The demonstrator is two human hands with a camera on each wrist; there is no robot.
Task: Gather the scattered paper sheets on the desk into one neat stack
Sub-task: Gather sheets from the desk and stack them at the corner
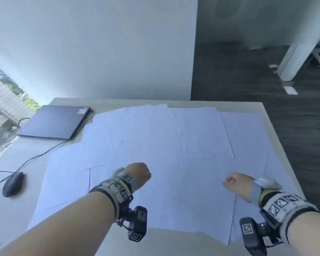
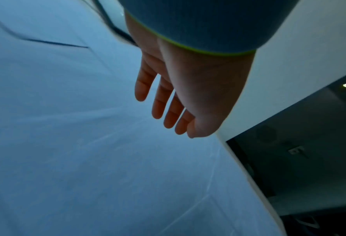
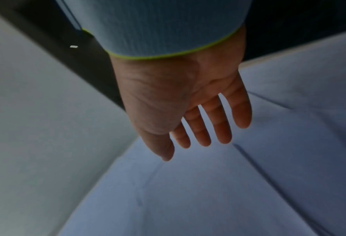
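Observation:
Several white paper sheets [image 1: 155, 145] lie spread and overlapping across most of the desk [image 1: 201, 103]. My left hand [image 1: 139, 174] hovers over the sheets near the middle front; in the left wrist view its fingers [image 2: 158, 102] hang straight and relaxed above the paper [image 2: 87, 143], holding nothing. My right hand [image 1: 236, 184] hovers over the sheets at the front right. The right wrist view shows its fingers [image 3: 220, 126] loosely extended over the paper [image 3: 188, 199], with nothing held.
A closed dark laptop [image 1: 54, 121] sits at the back left with a cable [image 1: 44, 154] running forward. A black mouse [image 1: 13, 183] lies at the left. The desk's right edge [image 1: 284, 154] drops to a dark floor. A white wall stands behind.

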